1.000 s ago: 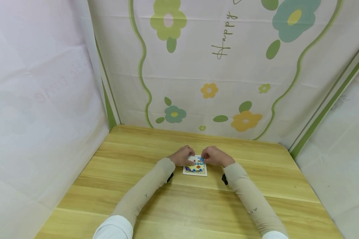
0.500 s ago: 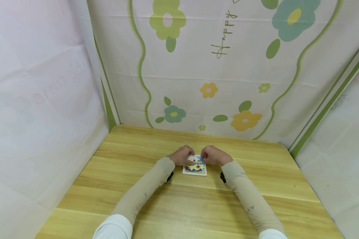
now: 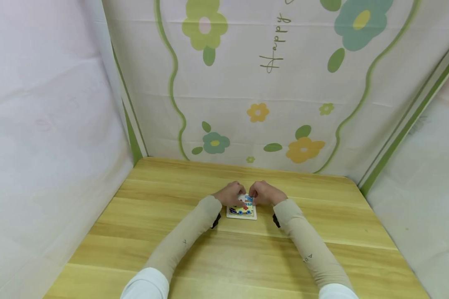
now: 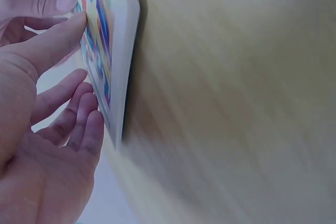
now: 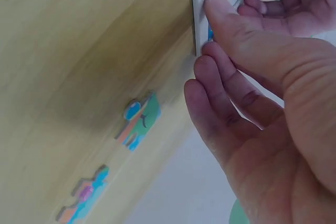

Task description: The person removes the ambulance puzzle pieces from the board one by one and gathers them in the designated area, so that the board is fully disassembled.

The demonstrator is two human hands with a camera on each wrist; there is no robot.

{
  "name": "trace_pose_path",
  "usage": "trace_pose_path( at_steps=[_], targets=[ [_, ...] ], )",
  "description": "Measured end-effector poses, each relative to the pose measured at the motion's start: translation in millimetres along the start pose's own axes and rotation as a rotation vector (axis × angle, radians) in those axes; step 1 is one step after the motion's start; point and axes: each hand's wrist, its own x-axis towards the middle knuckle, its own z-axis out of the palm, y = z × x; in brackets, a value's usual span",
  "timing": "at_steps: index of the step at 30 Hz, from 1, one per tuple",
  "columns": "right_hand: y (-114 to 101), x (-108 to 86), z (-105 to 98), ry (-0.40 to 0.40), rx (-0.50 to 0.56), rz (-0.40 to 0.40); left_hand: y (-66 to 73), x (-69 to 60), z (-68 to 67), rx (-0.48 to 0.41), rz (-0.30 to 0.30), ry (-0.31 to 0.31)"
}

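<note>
A small square jigsaw puzzle (image 3: 241, 217) with a pale frame and a yellow ambulance picture lies flat on the table, between both hands. My left hand (image 3: 229, 194) holds its left side, thumb over the picture and fingers at the far edge. In the left wrist view, the left thumb (image 4: 60, 40) touches the picture. My right hand (image 3: 266, 193) is at the far right corner, with thumb and fingertips at a blue puzzle piece (image 5: 210, 32), mostly covered. Two loose puzzle pieces, one green and blue (image 5: 144, 120), one blue and pink (image 5: 86, 195), lie beyond the right hand.
The wooden table (image 3: 224, 257) extends around the puzzle on every side. A floral cloth (image 3: 232, 83) stands behind its far edge, and white cloth walls (image 3: 52, 124) close off both sides. In the head view the hands hide the loose pieces.
My left hand has shifted slightly right, its thumb now farther across the picture. The right hand stays at the far right corner, a little closer to the left. The camera view has shifted slightly.
</note>
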Motion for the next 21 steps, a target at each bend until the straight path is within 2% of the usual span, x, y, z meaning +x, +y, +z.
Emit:
trace_pose_path(
  at_steps=[6,12,21],
  targets=[
    [3.2,0.8,4.9,0.028,0.020,-0.046,2.8,1.5,4.7,-0.029,0.018,0.008],
    [6.1,-0.9,4.7,0.029,0.056,-0.018,6.1,1.8,5.9,-0.037,0.001,0.012],
    [9.6,-2.9,4.2,0.047,0.098,-0.009,8.4,0.0,4.3,-0.050,0.006,0.016]
  ],
)
